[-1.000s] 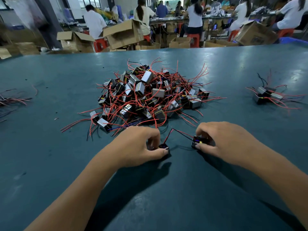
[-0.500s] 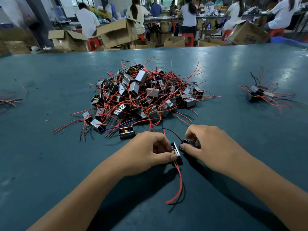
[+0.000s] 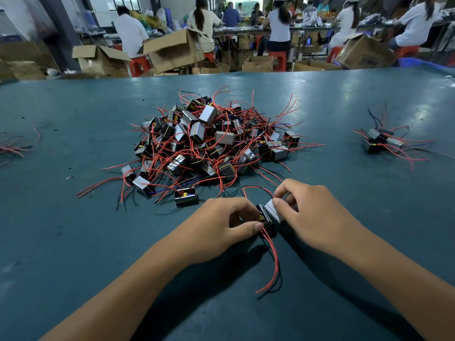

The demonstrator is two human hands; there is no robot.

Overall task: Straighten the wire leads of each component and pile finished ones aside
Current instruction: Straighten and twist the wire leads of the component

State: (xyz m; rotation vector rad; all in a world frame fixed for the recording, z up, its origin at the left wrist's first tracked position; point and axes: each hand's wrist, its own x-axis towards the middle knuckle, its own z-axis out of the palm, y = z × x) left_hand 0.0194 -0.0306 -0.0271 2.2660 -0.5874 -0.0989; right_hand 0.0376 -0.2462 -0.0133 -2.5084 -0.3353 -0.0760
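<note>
Component, a small black-and-silver block, sits between the two hands, low over the teal counter. The left hand has its fingers curled and its thumb tip against the block's dark near face, just where the leads leave it. The right hand grips the silver side, thumb laid across the top and fingers wrapped behind. Red leads, with a black one beside them, trail from the block toward the person and curve below the left hand's thumb, their ends lying on the counter between the forearms. Another red and black wire loops up just beyond the right hand's knuckles.

Beyond both hands lies the big heap of components, a tangle of red wires around many blocks; one stray block lies just ahead of the left hand. Well off past the right hand is a small pile of a few components. Far beyond the left hand some loose wires lie at the counter's edge.
</note>
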